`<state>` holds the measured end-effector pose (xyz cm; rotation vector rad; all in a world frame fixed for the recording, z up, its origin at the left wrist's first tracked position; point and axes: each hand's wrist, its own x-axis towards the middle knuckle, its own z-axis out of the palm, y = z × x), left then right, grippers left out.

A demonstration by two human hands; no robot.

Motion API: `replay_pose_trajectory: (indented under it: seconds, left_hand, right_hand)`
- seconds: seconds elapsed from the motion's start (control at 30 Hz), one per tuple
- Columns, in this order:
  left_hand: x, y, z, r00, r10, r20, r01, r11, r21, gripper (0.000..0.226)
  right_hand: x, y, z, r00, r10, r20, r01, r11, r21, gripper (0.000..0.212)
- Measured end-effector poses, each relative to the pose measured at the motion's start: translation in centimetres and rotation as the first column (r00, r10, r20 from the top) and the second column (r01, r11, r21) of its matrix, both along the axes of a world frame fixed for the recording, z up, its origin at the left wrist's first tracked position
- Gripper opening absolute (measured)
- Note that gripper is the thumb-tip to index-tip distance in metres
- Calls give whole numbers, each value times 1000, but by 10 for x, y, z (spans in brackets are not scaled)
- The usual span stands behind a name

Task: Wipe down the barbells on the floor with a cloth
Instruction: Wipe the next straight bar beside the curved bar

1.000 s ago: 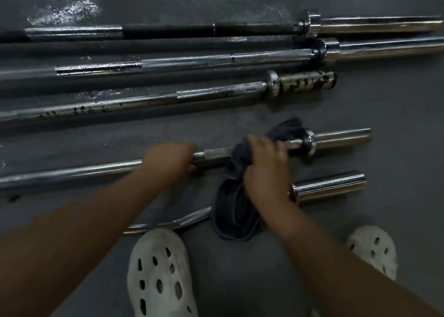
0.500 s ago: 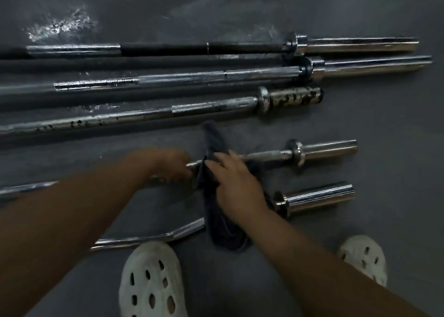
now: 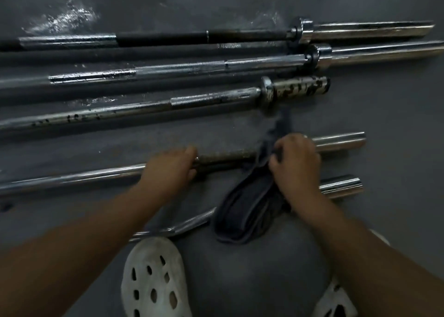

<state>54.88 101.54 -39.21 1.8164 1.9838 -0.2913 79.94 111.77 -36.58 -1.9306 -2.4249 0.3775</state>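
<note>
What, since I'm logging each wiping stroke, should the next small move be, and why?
Probably slide the right hand with the cloth leftward along the barbell toward the left hand. The cloth sits bunched beside the sleeve, the left hand grips the barbell, and the knurled stretch between the hands lies bare.

Open floor (image 3: 168, 136) strip lay just beyond both hands, blocked further out by the rusty bar (image 3: 134, 110). Between left hand (image 3: 168, 167) and right hand (image 3: 296, 162) a short bare stretch of held bar (image 3: 72, 178) was reachable. Right of the right hand, floor was wide open past the sleeve (image 3: 341, 140). Near side was crowded: cloth (image 3: 245, 211), curl bar (image 3: 189, 223), shoe (image 3: 153, 278).
</note>
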Motion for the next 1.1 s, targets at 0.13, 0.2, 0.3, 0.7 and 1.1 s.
replay_pose_trajectory:
  seconds: [0.13, 0.2, 0.3, 0.7, 1.1]
  left_hand:
    - [-7, 21, -3, 975, 86, 207, -25, 959, -281, 26]
    - [-20, 43, -8, 905, 198, 377, 17, 868, -496, 20]
    - [-20, 30, -7, 967, 102, 233, -21, 945, -325, 32]
    - [-13, 9, 5, 1000, 29, 8, -29, 999, -26, 50]
    - [-10, 5, 4, 1000, -6, -21, 3, 992, -125, 34]
  right_hand:
    - [-56, -25, 0, 999, 17, 27, -15, 996, -90, 61]
    - [-91, -56, 5, 934, 356, -33, -356, 921, -158, 46]
    - [-66, -32, 5, 925, 369, -90, -377, 921, -98, 34]
    - [-25, -19, 1, 962, 226, -153, -246, 961, -126, 48]
    - [-7, 0, -6, 996, 79, -42, -76, 995, 58, 49]
